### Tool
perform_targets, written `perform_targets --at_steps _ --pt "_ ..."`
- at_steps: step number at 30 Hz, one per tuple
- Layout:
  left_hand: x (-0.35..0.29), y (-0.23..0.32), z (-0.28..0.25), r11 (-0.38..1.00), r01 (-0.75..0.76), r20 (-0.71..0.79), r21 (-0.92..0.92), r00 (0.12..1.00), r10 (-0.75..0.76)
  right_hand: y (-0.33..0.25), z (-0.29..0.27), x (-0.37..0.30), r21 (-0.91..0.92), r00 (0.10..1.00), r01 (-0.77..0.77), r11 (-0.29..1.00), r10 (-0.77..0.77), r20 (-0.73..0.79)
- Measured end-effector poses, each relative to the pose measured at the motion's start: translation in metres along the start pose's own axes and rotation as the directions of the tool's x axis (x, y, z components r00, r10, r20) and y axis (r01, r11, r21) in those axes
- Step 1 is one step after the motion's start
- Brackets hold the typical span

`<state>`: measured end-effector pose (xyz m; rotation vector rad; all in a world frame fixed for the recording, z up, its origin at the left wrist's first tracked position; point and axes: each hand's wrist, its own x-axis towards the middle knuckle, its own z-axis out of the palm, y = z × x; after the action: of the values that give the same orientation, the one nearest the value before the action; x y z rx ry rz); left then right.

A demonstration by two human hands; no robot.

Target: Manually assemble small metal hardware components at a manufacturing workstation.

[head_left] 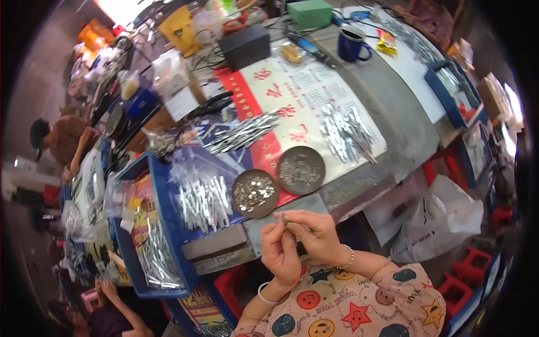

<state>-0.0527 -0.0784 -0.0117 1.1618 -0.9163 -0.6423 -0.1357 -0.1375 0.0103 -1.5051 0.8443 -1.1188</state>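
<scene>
My left hand (pixel 281 254) and my right hand (pixel 315 233) meet at the table's front edge, fingertips pinched together. A tiny piece seems to be between them, too small to name. Just beyond my fingers stands a dark round dish (pixel 256 214) of small shiny metal pieces (pixel 252 192). A second dark dish (pixel 321 178), touching or almost touching it, holds finer metal bits (pixel 300 168). Slim silvery metal strips lie in a heap (pixel 203 205) to the left, a bundle (pixel 247 132) further back and a pile (pixel 343 133) to the right.
At left, a blue tray (pixel 167 227) holds more strips. A dark box (pixel 245 47), green box (pixel 310 14) and blue mug (pixel 349 46) stand at the back. A white bag (pixel 441 216) hangs low at right, near red stools (pixel 470 264). Other people (pixel 64 140) sit at left.
</scene>
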Motion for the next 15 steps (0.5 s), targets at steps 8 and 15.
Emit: perform_targets --at_steps 8,15 --pt "-0.002 -0.024 -0.001 0.995 0.098 -0.226 0.011 0.97 -0.092 0.006 -0.013 0.0 0.018 0.986 0.143 0.99 -0.144 0.082" --pt "-0.009 0.025 0.049 0.981 0.002 -0.044 0.193 0.999 0.007 -0.014 -0.035 -0.009 0.063 0.987 0.158 0.985 -0.157 -0.023"
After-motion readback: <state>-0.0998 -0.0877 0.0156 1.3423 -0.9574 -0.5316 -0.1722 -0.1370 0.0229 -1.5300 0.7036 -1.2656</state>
